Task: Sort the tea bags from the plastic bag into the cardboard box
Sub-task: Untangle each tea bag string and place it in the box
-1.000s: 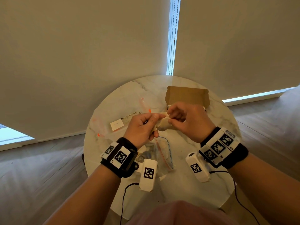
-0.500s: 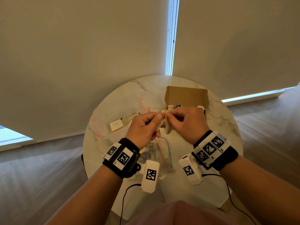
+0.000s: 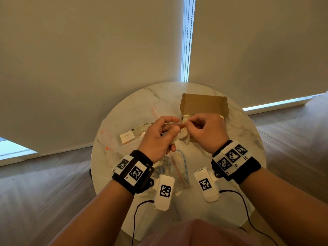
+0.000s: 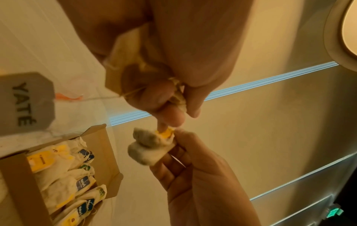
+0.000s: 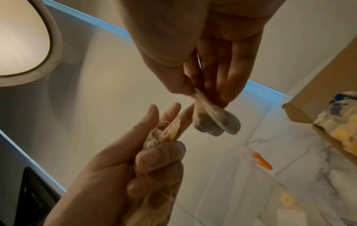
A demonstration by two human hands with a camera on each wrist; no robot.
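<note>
Both hands work above the middle of the round marble table [image 3: 113, 167]. On the left, the left hand [image 3: 158, 139] has its lower fingers curled round a bunch of tea bags [image 4: 125, 50], thumb and forefinger reaching toward the other hand. To its right, the right hand [image 3: 207, 132] pinches the top of a single tea bag [image 5: 214, 120], which hangs free. The plastic bag [image 3: 177, 166] lies near the person, under the wrists; the cardboard box [image 3: 204, 103] stands open on the far right, partly filled. To do this well, I judge the strings should be freed gently, so that no paper tears, before the bag goes to the box. A second ago the hands were pressed together over one clump; now they have parted slightly and the single bag is separate.
</note>
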